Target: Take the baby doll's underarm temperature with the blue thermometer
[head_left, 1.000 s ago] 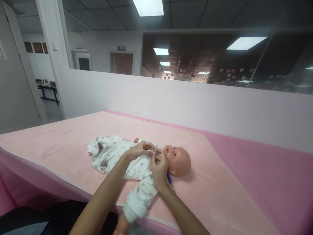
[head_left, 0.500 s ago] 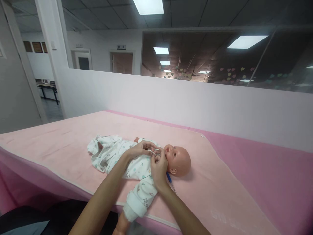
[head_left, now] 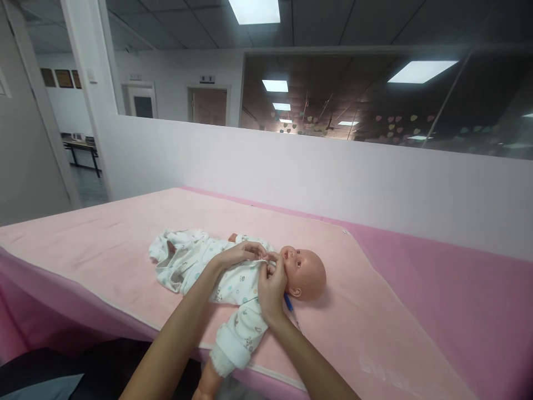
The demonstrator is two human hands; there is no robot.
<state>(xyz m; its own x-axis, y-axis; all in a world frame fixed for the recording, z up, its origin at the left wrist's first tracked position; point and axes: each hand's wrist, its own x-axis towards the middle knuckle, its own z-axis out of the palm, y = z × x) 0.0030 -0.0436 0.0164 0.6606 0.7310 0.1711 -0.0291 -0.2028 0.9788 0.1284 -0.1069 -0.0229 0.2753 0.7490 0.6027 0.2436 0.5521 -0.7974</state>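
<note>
A baby doll (head_left: pixel 310 272) lies on its back with its head to the right, dressed in a white printed baby outfit (head_left: pixel 237 283). At the doll's chest, just below the chin, my left hand (head_left: pixel 244 254) pinches the edge of the outfit's front. Close against it, my right hand (head_left: pixel 272 283) has its fingers closed on the same cloth edge by the neck. My fingers partly hide the neckline, so any fastener there cannot be made out. One sleeved arm of the doll reaches toward me over the table's front edge.
A pink padded mat (head_left: pixel 112 244) covers the table, with a darker pink cloth (head_left: pixel 449 272) under it. Beside the doll's neck lies a thin blue-and-clear item (head_left: pixel 288 303), partly behind my right wrist. A white low wall (head_left: pixel 312 172) with glass above stands behind.
My hands have come slightly closer together at the doll's neckline, and the cloth edge between them sits lower. The doll stays in place.
</note>
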